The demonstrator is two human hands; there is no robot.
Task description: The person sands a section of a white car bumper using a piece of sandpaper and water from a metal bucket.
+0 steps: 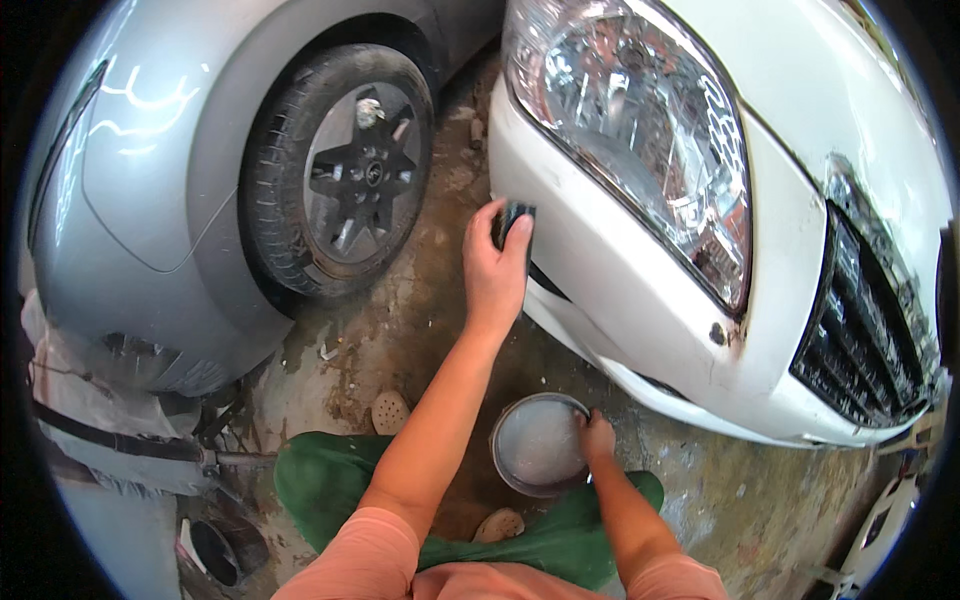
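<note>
In my left hand (496, 259) is a small dark block (514, 219), held between thumb and fingers against the side of a white car's front bumper (600, 255). The large clear headlight (652, 150) lies up and to the right of that hand. My right hand (596, 439) grips the rim of a round container (538, 442) of cloudy, greyish liquid, low between my knees. A dark spot (718, 334) and brownish marks show on the bumper below the headlight's lower corner. What lies between the block and the bumper is hidden.
A grey car's front wheel (352, 169) and fender (157, 187) stand close on the left. The black grille (862, 322) is at the right. Wet, stained concrete floor (435, 330) runs between the cars. Plastic sheeting (97, 397) and a dark round object (214, 551) lie at lower left.
</note>
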